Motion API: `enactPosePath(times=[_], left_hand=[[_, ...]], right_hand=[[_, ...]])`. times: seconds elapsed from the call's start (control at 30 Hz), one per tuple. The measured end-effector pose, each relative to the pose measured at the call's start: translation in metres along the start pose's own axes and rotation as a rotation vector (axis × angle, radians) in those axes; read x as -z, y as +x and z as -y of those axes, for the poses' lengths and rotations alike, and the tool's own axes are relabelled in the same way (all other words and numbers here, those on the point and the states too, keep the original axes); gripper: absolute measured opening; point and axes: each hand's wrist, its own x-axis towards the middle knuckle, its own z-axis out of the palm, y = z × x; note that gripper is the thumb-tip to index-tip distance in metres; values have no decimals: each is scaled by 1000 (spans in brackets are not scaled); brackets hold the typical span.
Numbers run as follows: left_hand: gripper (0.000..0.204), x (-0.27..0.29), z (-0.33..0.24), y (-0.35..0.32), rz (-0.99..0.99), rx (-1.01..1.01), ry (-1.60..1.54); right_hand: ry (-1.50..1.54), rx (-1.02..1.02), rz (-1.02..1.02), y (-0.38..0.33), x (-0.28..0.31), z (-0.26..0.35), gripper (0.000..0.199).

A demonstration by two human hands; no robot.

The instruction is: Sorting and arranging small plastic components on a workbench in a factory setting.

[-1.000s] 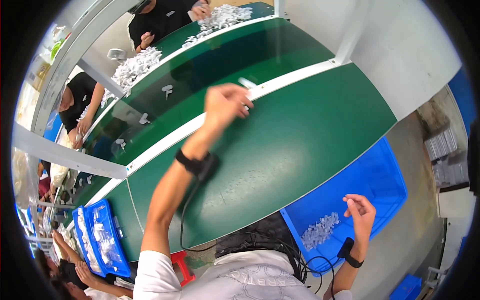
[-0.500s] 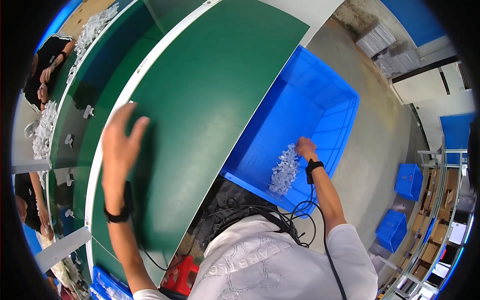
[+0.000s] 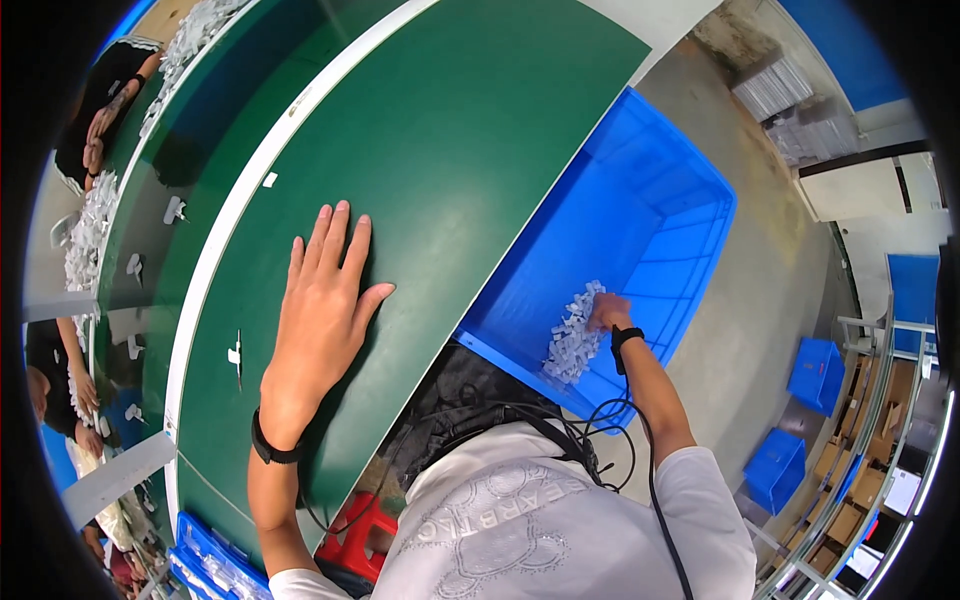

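Note:
My left hand [image 3: 318,310] hovers over or rests on the green work surface [image 3: 430,150], palm down, fingers spread, holding nothing. A small white piece [image 3: 271,180] lies beyond its fingertips. To its left is a thin rod-like part with a white middle [image 3: 236,356]. My right hand [image 3: 608,312] reaches down into a large blue bin [image 3: 560,215], at the edge of a heap of small white plastic parts [image 3: 572,345]. Its fingers are curled; the tips, and anything between them, are hidden.
Past the white rail [image 3: 235,215], several white parts lie on a green belt [image 3: 174,210]; co-workers' hands [image 3: 92,150] are at far left. A black cable [image 3: 640,450] hangs by my right arm. Smaller blue bins [image 3: 817,375] stand right; a red stool [image 3: 360,535] is below.
My left hand has moved right from beside the rail, uncovering the small white piece and the rod-like part. My right hand has dipped lower against the heap.

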Motion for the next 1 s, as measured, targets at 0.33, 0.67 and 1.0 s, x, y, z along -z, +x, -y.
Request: enactPosePath(times=[0.33, 0.67, 1.0], left_hand=[[63, 0, -1, 2, 8, -1, 12], [40, 12, -20, 8, -20, -216, -475], [12, -5, -77, 26, -127, -317, -847]], right_hand=[[-148, 148, -129, -5, -21, -4, 31], [1084, 553, -8, -133, 134, 9, 15], [1397, 1061, 32, -267, 196, 85, 14]])
